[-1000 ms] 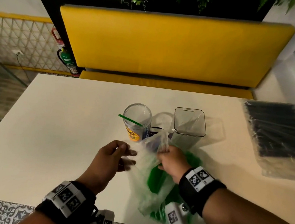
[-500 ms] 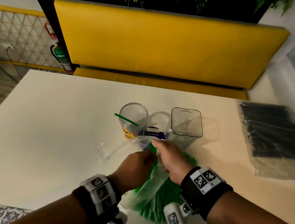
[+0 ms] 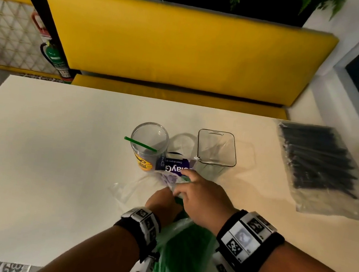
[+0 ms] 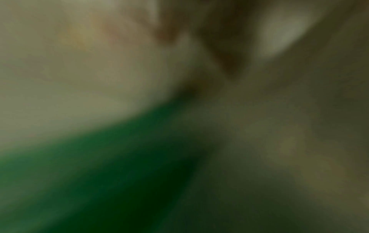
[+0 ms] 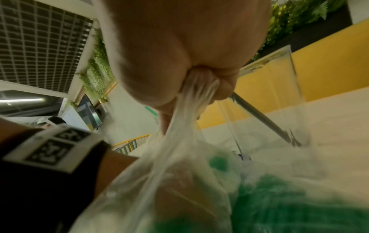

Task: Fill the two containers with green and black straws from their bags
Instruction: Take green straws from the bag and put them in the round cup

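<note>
Both forearms are showing bare, sleeveless. Each wrist is wearing a black strap (image 3: 256, 253) carrying white plates printed with black square code markers, and a white camera housing (image 3: 141, 271) is hanging beneath.

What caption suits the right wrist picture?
Right hand grips the bunched neck of the clear plastic bag of green straws.

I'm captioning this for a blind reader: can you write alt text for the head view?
Both hands work at the mouth of a clear bag of green straws on a white table. Beyond stand a round cup holding one green straw and a square clear container.
</note>
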Tool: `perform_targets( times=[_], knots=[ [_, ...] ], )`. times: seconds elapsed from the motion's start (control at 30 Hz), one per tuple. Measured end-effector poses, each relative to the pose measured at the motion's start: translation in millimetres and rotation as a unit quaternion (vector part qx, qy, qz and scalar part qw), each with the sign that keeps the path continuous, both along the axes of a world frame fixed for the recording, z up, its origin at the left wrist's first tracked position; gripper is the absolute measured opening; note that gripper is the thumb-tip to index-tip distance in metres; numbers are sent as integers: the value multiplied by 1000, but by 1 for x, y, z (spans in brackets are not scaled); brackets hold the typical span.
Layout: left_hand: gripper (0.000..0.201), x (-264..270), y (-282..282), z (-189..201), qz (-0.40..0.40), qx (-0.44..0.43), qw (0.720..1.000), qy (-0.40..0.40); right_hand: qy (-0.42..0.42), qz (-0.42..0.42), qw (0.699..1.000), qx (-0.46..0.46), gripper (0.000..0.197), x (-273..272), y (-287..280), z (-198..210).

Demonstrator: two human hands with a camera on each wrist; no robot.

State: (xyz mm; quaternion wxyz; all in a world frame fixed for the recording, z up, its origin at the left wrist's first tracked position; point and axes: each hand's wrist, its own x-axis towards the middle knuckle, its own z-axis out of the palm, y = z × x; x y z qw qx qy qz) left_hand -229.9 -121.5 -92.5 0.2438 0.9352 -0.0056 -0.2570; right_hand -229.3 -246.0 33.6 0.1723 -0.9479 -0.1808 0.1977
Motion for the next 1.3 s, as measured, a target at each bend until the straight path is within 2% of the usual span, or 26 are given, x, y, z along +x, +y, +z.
perform_targets(
  times=[0.13, 0.2, 0.27, 0.33, 0.43, 0.53, 0.6, 0.63, 0.7, 0.77, 0.83, 0.87, 0.9, 0.93, 0.97, 1.07, 1.2, 1.27, 1.3],
  knots=[
    [8, -5, 19, 24, 57, -109, 991, 53, 5, -34, 997, -64, 51, 5, 2, -15],
    [7, -11, 30, 34, 61, -133, 987, 72, 2, -49, 996, -76, 53, 8, 1, -19],
    [17, -18, 43, 43, 67, -165, 981, 74, 1, -64, 995, -80, 54, 9, -2, -21],
    [22, -27, 52, 56, 57, -229, 968, 82, 14, -73, 994, -84, 55, 9, -6, -23],
    [8, -36, 62, 80, 20, -316, 945, 87, 32, -70, 993, -94, 60, 9, -8, -24],
    [11, -41, 65, 111, 42, -395, 913, 96, 46, -75, 990, -112, 59, 8, -12, -25],
    [12, -38, 69, 140, 54, -454, 886, 71, 42, -60, 989, -126, 56, 6, -15, -25],
    [10, -33, 72, 157, 65, -483, 872, 40, 43, -55, 990, -125, 55, 5, -16, -25],
    [9, -14, 80, 190, 113, -534, 835, -73, 39, -62, 992, -107, 52, 3, -17, -25],
    [12, 14, 91, 212, 201, -591, 756, -196, 28, -67, 994, -86, 50, 2, -16, -26],
    [15, 45, 102, 221, 287, -618, 676, -281, 24, -65, 995, -70, 51, 1, -14, -28],
    [12, 59, 105, 222, 316, -614, 654, -308, 24, -64, 996, -62, 51, 1, -13, -29],
    [9, 70, 106, 218, 336, -607, 644, -323, 23, -63, 996, -57, 51, 2, -11, -30],
    [8, 79, 106, 213, 350, -596, 645, -327, 22, -63, 996, -54, 51, 3, -10, -30],
    [7, 86, 104, 203, 359, -577, 658, -324, 24, -66, 996, -52, 51, 4, -9, -31],
    [8, 96, 98, 167, 375, -496, 731, -281, 25, -75, 996, -43, 50, 5, -6, -31],
    [13, 97, 93, 124, 382, -417, 804, -187, 13, -82, 996, -24, 48, 7, -5, -34],
    [25, 94, 93, 112, 348, -348, 857, -154, 16, -85, 996, -16, 48, 9, -4, -35],
    [34, 93, 96, 109, 326, -337, 871, -143, 15, -87, 996, -11, 47, 10, -4, -35]
  ],
)
